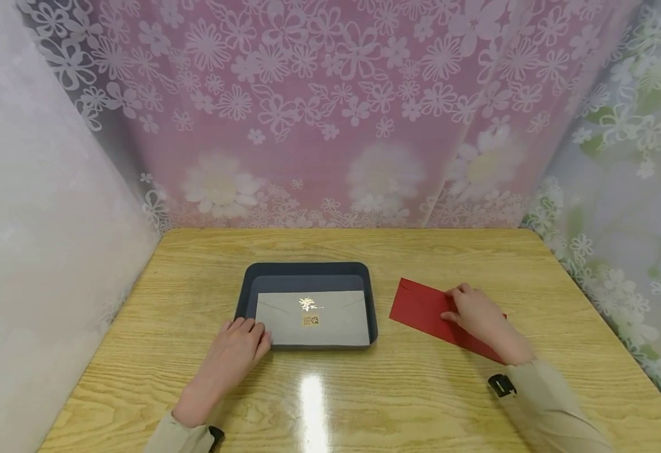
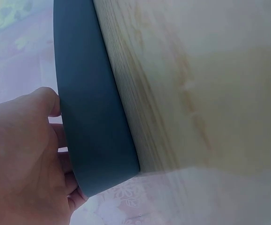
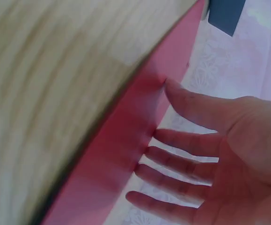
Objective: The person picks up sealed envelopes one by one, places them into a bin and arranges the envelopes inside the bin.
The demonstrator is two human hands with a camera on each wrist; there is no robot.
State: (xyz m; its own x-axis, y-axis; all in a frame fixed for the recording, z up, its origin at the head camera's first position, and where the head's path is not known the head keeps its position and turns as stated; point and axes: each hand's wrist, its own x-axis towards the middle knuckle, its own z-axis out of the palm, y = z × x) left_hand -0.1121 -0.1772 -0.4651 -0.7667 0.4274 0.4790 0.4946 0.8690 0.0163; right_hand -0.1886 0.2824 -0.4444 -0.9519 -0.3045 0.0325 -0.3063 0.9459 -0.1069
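A dark blue-grey tray (image 1: 308,268) stands left of centre on the table. Inside it lies a pale grey envelope (image 1: 285,324) with gold characters and a small tan printed patch. My left hand (image 1: 238,349) holds the tray at its near left corner, thumb against the outer wall (image 2: 91,103) and fingers over the rim; the fingertips are partly hidden. A red envelope (image 1: 423,308) lies at a slant on the table to the right. My right hand (image 1: 478,318) rests on it, thumb (image 3: 191,103) and fairly straight, spread fingers touching its surface.
The wooden table (image 1: 449,258) runs back to a pink flowered curtain (image 1: 319,126). Pale curtains (image 1: 53,189) hang on the left, and flowered ones (image 1: 636,207) on the right. A black strap (image 1: 502,385) shows at the right sleeve.
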